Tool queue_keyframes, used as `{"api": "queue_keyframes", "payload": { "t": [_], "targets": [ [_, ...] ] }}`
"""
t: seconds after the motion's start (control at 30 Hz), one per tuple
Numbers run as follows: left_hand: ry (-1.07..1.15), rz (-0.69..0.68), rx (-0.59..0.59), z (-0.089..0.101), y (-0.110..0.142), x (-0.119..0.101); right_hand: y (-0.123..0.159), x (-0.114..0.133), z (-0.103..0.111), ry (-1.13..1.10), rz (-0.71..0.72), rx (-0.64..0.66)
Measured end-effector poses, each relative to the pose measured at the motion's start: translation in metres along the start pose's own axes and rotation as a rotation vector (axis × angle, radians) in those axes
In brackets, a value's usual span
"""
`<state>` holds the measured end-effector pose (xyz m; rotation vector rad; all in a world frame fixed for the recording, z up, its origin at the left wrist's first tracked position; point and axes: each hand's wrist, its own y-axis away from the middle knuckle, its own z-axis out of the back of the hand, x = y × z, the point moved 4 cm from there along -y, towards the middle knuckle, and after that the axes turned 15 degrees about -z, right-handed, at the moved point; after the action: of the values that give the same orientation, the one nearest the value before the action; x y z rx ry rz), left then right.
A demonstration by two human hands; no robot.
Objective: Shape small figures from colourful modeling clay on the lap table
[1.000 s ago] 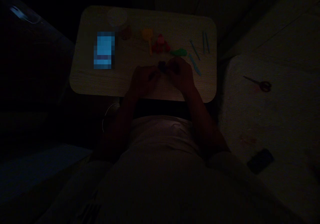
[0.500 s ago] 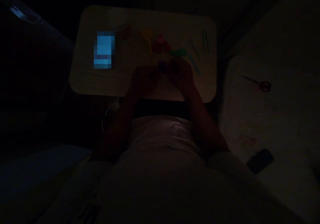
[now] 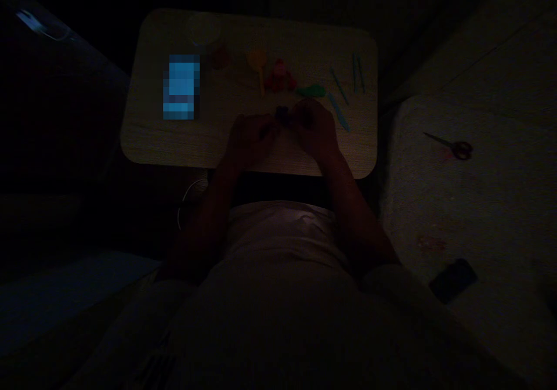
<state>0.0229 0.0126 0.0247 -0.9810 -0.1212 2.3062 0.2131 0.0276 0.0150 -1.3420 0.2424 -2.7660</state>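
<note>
In dim light, a small dark purple-blue lumpy piece (image 3: 282, 113) sits between my hands near the front of the wooden table (image 3: 174, 146). My right hand (image 3: 314, 124) has its fingers closed on the piece from the right. My left hand (image 3: 252, 136) is curled, its fingertips at the piece's left side; whether they grip it is too dark to see. Just beyond my hands lie a green tool (image 3: 311, 91) and a red shaped figure (image 3: 281, 78). A yellow scoop-like tool (image 3: 256, 62) rests farther left, its handle towards me.
A pixelated bright blue screen (image 3: 180, 88) stands on the table's left. Behind it are a round pale container (image 3: 204, 29) and a reddish lump (image 3: 221, 57). Thin blue-green sticks (image 3: 357, 72) and a teal tool (image 3: 339, 112) lie right. Scissors (image 3: 460, 150) and a dark phone-like object (image 3: 453, 280) rest on a pale surface.
My fingers have shifted very slightly around the purple-blue piece, with both hands staying in the same place. The other things have not moved.
</note>
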Motion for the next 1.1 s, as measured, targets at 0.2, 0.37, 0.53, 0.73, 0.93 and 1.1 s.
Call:
{"api": "queue_keyframes", "payload": {
  "t": [0.2,0.37,0.53,0.73,0.93,1.1],
  "targets": [
    [-0.084,-0.017,0.005,0.0011,-0.0008,-0.0024,0.0002,0.0004,-0.0001,0.011,-0.022,0.023],
    [-0.079,-0.019,0.013,0.0012,-0.001,-0.0028,-0.0002,-0.0006,-0.0003,0.037,-0.009,0.002],
    [-0.086,-0.016,0.01,0.0003,-0.0007,-0.0014,-0.0009,-0.0032,-0.001,0.029,0.0,-0.004],
    [-0.081,-0.004,0.007,0.0002,0.0007,-0.0011,-0.001,-0.004,-0.0009,0.023,-0.029,0.035],
    [-0.058,0.004,0.009,0.0,-0.0001,-0.0006,0.0007,-0.0001,0.0008,0.038,-0.022,0.018],
    [-0.06,0.0,0.014,-0.0009,-0.0005,0.0007,0.0005,0.0017,0.0015,0.029,-0.003,0.002]
  ]
}}
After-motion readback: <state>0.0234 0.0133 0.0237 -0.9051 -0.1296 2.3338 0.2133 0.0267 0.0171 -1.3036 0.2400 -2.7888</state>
